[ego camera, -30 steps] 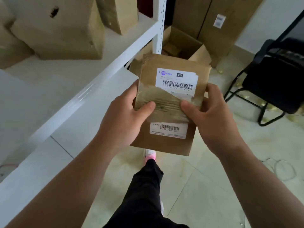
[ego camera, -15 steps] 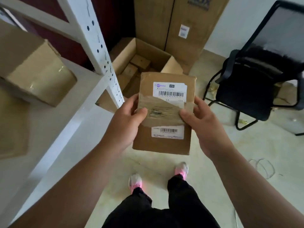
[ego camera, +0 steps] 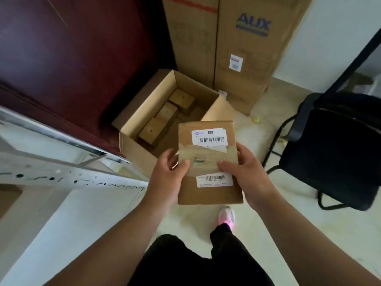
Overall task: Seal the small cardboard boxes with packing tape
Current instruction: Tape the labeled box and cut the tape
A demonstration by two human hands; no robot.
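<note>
I hold a small flat cardboard box (ego camera: 208, 191) in front of me with both hands. It carries two white barcode labels and a band of clear packing tape across its middle. My left hand (ego camera: 167, 178) grips its left edge, thumb on the tape. My right hand (ego camera: 245, 174) grips the right edge, thumb also on the tape. Just beyond it on the floor stands a large open cardboard box (ego camera: 144, 118) holding three small sealed boxes (ego camera: 167, 116).
A white metal shelf rack (ego camera: 68, 178) is at my left, beside a dark red door (ego camera: 72, 54). Tall cardboard cartons (ego camera: 243, 48) lean against the back wall. A black chair (ego camera: 338, 149) stands to the right. My legs and a pink shoe (ego camera: 226, 216) are below.
I have turned away from the shelf toward the open floor box. The small box stays in both hands and is now just in front of that box.
</note>
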